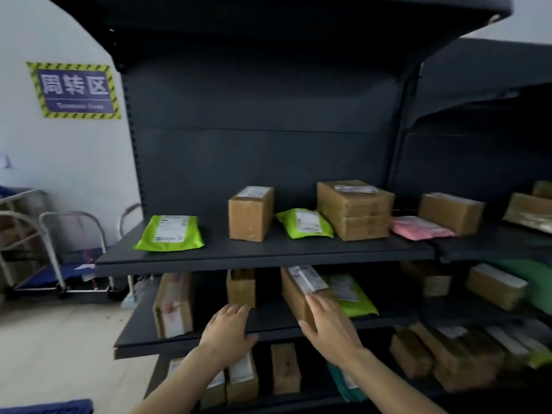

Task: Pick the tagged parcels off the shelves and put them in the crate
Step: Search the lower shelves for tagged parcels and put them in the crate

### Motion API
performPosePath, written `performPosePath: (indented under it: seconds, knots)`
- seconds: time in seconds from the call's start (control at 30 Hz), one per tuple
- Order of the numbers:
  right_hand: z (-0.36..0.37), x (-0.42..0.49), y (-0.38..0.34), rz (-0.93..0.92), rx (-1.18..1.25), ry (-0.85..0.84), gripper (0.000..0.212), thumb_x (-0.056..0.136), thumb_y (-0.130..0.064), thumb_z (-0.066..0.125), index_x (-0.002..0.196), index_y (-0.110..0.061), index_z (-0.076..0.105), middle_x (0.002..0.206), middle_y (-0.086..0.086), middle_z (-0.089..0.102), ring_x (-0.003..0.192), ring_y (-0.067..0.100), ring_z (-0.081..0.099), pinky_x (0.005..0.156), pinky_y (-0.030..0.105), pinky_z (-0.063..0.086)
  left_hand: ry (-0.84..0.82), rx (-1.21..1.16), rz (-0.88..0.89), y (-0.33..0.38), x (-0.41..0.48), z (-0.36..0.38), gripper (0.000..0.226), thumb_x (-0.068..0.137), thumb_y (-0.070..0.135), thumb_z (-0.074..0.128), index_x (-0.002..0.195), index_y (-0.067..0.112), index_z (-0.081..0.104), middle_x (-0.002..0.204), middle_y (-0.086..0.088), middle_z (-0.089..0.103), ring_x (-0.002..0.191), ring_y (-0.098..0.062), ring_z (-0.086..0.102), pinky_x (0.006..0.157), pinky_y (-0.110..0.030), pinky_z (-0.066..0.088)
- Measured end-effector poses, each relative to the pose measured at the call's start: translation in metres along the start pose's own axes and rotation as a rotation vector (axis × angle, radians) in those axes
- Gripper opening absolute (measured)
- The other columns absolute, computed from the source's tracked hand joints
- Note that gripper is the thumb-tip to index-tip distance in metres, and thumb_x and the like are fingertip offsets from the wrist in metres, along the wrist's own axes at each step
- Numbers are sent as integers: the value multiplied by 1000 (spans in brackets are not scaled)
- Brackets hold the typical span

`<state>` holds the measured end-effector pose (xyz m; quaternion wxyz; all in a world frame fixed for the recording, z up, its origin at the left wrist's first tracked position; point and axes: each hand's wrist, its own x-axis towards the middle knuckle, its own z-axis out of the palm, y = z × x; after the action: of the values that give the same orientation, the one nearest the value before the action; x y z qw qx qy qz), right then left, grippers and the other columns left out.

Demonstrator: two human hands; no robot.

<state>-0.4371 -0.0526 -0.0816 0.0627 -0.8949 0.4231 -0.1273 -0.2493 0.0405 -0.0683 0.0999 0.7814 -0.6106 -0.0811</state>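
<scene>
I face dark metal shelves full of parcels. On the middle shelf [268,330] a long cardboard box [295,291] with a white label lies tilted. My right hand [330,327] rests flat on its near end, thumb spread, and no grip shows. My left hand [228,328] hovers open over the shelf edge, in front of a small upright box [240,286]. A green mailer [351,295] lies just right of the long box. The upper shelf [263,255] carries two green mailers [170,233] [304,223], brown boxes [251,213] [354,210] and a pink mailer [421,228]. No crate is visible.
A tall box [173,304] stands at the left of the middle shelf. More boxes [285,369] fill the bottom shelf and the neighbouring shelf unit [495,285] on the right. Blue platform trolleys [62,273] stand by the white wall at the left, under a blue sign [74,90].
</scene>
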Motion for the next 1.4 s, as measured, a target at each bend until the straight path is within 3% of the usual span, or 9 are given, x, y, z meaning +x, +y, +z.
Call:
performPosePath:
  seconds: [0.1, 0.27, 0.4, 0.73, 1.0, 1.4]
  knots:
    - [-21, -27, 54, 56, -19, 13, 61, 98, -45, 32, 149, -16, 14, 156, -1, 19, 142, 15, 18, 114, 25, 17, -9, 7, 41, 58, 9, 13, 65, 93, 40, 47, 148, 16, 22, 151, -1, 30, 142, -19, 22, 116, -31, 22]
    - [-57, -74, 131, 116, -61, 39, 61, 98, -44, 31, 149, -15, 14, 154, 0, 21, 141, 15, 19, 114, 25, 16, -15, 13, 135, 149, 23, 32, 57, 91, 39, 48, 141, 15, 33, 146, -2, 38, 137, -21, 30, 112, -31, 29]
    - [-80, -104, 192, 215, -58, 76, 61, 97, -45, 33, 148, -15, 18, 152, 0, 26, 140, 15, 23, 113, 26, 19, -44, 28, 217, 214, 36, 44, 62, 91, 41, 47, 145, 16, 27, 150, -3, 33, 140, -22, 26, 113, -33, 26]
    - [-109, -161, 306, 428, -79, 135, 58, 95, -43, 38, 145, -15, 26, 148, 1, 35, 136, 17, 31, 112, 27, 24, -101, 37, 459, 341, 81, 68, 66, 94, 43, 44, 149, 15, 20, 153, -2, 27, 142, -20, 23, 115, -29, 23]
    - [-131, -166, 399, 533, -161, 154, 52, 94, -44, 40, 139, -18, 39, 134, 0, 48, 124, 17, 42, 102, 27, 36, -132, -20, 594, 442, 139, 94, 50, 92, 41, 46, 137, 21, 38, 131, -3, 50, 122, -21, 43, 98, -30, 41]
    - [-164, -162, 538, 649, -178, 208, 50, 93, -44, 43, 136, -19, 42, 128, -2, 50, 118, 15, 45, 97, 25, 39, -154, 32, 752, 579, 226, 130, 52, 92, 42, 45, 137, 17, 39, 134, -5, 47, 125, -23, 39, 99, -32, 39]
